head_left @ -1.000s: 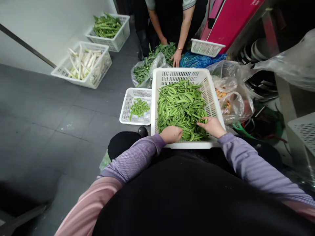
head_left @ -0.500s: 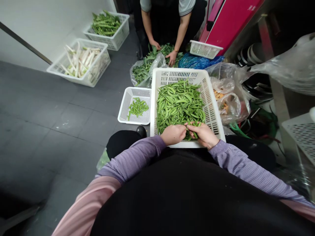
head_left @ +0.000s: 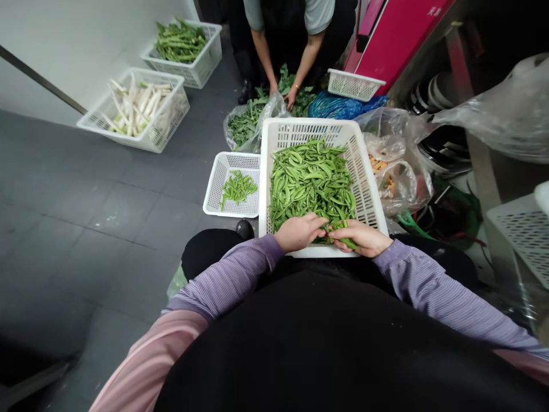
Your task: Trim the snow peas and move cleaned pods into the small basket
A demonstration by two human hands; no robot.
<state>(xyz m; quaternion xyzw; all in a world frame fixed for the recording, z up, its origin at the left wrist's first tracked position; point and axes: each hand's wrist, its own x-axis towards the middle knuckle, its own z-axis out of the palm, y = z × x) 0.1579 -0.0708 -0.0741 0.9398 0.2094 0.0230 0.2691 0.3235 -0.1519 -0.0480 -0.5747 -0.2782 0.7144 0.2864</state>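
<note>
The left hand (head_left: 299,232) and right hand (head_left: 362,238) are closed on pea pods (head_left: 311,186) in a white basket (head_left: 309,122); grey tile floor (head_left: 107,212) lies left, white wall (head_left: 72,51) upper left.

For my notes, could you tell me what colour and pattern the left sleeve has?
The left sleeve is lilac with fine stripes, best seen in the head view.

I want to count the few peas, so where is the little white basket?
In the head view, the little white basket sits on the floor just left of the big pod-filled basket, beyond the person's left hand.
</note>
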